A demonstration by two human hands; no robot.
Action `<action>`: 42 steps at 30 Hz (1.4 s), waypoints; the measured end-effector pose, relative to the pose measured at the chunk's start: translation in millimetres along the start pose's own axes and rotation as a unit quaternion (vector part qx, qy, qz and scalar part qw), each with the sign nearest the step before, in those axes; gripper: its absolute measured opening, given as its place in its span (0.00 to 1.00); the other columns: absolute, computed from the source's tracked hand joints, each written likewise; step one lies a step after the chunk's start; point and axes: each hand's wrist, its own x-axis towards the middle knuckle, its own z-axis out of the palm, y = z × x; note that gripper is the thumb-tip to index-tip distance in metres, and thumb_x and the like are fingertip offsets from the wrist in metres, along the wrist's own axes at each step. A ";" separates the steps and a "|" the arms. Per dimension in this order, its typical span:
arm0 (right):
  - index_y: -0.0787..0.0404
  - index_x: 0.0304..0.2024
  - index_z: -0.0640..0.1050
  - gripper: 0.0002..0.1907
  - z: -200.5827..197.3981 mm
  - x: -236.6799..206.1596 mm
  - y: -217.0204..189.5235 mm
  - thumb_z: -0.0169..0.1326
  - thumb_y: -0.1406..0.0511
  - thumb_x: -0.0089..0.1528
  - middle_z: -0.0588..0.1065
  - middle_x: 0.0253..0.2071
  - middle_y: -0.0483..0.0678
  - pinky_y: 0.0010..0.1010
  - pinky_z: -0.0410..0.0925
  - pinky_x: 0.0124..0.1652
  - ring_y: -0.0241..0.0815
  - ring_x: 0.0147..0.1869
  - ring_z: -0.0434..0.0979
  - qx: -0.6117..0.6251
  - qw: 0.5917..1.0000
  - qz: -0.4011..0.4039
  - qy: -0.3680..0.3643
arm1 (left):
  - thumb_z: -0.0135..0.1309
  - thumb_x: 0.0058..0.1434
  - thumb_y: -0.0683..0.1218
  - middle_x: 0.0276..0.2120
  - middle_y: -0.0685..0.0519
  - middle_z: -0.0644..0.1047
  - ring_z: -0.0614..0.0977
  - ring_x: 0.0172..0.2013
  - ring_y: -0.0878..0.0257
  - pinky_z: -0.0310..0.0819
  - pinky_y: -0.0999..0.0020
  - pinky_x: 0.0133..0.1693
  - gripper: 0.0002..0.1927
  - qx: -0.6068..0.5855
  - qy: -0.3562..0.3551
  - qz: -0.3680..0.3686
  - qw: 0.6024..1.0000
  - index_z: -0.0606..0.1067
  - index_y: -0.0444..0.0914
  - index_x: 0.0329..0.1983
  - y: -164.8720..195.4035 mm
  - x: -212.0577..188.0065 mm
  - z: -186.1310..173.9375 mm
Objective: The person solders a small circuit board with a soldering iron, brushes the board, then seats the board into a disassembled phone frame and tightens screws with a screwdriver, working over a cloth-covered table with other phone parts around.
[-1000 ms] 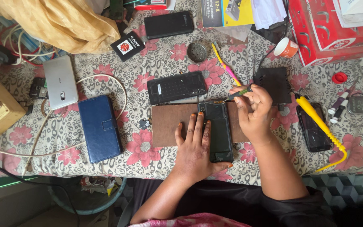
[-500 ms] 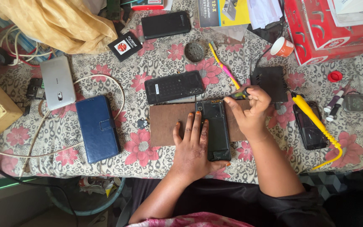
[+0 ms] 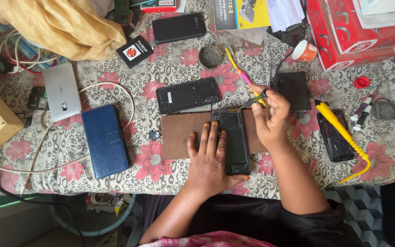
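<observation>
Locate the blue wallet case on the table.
In the head view, the blue wallet case lies left of the brown mat, just below the silver phone, well left of the left hand.

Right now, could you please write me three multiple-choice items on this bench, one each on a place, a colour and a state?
1. Where does the dark opened phone lie?
A on the brown rectangular mat
B on the blue wallet case
C inside a red box

2. What colour is the small cup near the red cartons?
A green
B orange with a white inside
C black

3. How is the left hand placed?
A raised in the air
B gripping a cable
C pressed flat beside the phone

Answers: 1 A, the mat shows under and either side of it; 2 B, orange wall, white inside; 3 C, fingers spread on mat and phone edge.
</observation>
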 end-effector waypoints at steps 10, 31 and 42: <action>0.51 0.64 0.55 0.29 10.4 6.1 -2.0 0.54 0.78 0.71 0.72 0.55 0.58 0.34 0.74 0.54 0.46 0.55 0.78 0.046 0.998 -0.036 -0.026 | 0.64 0.37 0.76 0.68 0.29 0.60 0.58 0.70 0.35 0.43 0.27 0.63 0.65 -0.002 -0.002 -0.002 1.000 0.65 0.24 0.65 -0.3 0.0 -2.2; 0.57 0.64 0.55 0.27 1.4 2.4 1.1 0.49 0.82 0.70 0.75 0.59 0.58 0.36 0.73 0.60 0.49 0.64 0.81 0.032 0.998 0.020 -0.058 | 0.63 0.38 0.77 0.69 0.28 0.59 0.57 0.71 0.35 0.40 0.27 0.64 0.66 0.011 -0.012 0.000 1.000 0.64 0.23 0.66 -1.4 -0.5 1.0; 0.59 0.64 0.53 0.28 1.7 11.4 -9.3 0.48 0.81 0.69 0.73 0.59 0.65 0.41 0.72 0.64 0.56 0.64 0.78 0.017 0.998 -0.012 -0.055 | 0.64 0.37 0.76 0.69 0.28 0.59 0.57 0.71 0.36 0.41 0.28 0.64 0.66 0.009 -0.013 -0.003 1.000 0.64 0.24 0.66 -0.8 -0.3 -0.7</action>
